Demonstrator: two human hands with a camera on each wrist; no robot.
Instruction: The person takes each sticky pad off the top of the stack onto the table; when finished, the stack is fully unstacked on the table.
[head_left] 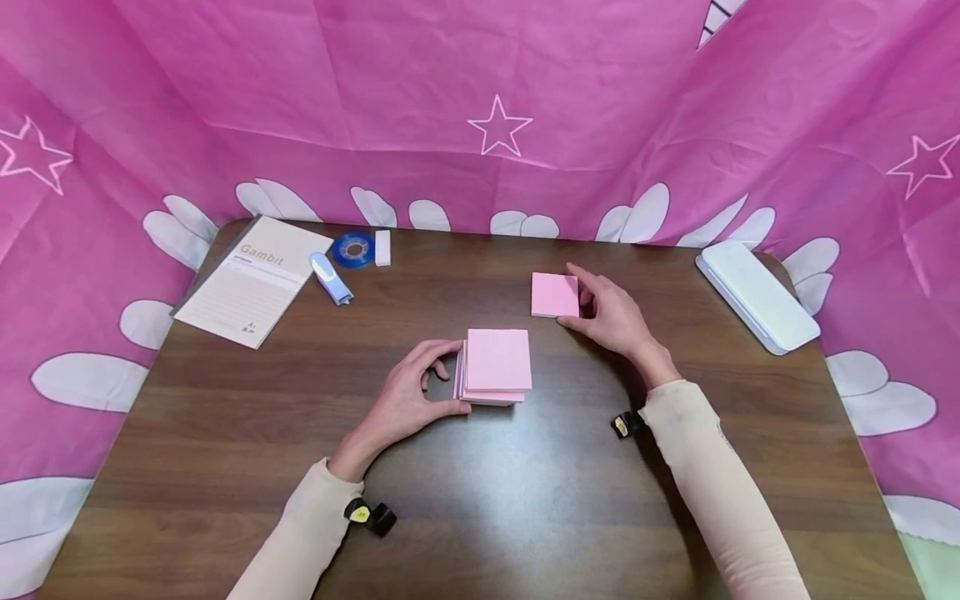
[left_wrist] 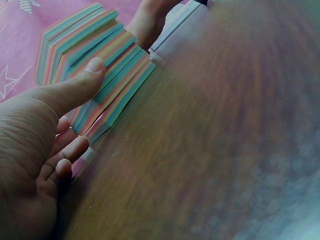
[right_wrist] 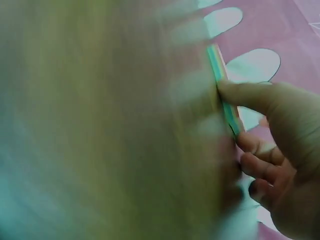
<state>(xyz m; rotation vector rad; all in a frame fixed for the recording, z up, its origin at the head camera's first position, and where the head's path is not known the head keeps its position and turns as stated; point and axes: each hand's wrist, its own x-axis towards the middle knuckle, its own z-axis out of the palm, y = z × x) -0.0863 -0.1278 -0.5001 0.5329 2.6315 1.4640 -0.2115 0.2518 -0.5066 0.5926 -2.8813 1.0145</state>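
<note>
Gripping a sticky-note stack (head_left: 498, 360) at its left end with the left hand (head_left: 408, 390), thumb at the near side, forefinger at the far side. Standing near the middle of the brown wood-grain table (head_left: 510, 500), pale pink on top, with layers slightly out of line. Striped along the edges in teal, yellow, orange and pink in the left wrist view, with the thumb pressed across the stripes.

Farther back and to the right, pinching a much thinner pink sticky-note pad (head_left: 551, 295) by its right end with the right hand (head_left: 615, 315), thumb near, forefinger far. Well apart from the curtain behind, near the stack but not touching it. Hard to tell, given the blur in the right wrist view, whether flat on the table or slightly raised.

At the back left, a Gambit notebook (head_left: 243, 287), with a small blue-and-white tool (head_left: 330, 279) just beside its right edge, then a blue tape roll (head_left: 340, 253) and a small white block (head_left: 382, 247). At the far right, slanted, a white hard case (head_left: 757, 296). Behind everything, a pink curtain (head_left: 420, 75) with outlined stars. On both arms, cream sleeves (head_left: 720, 475).
</note>
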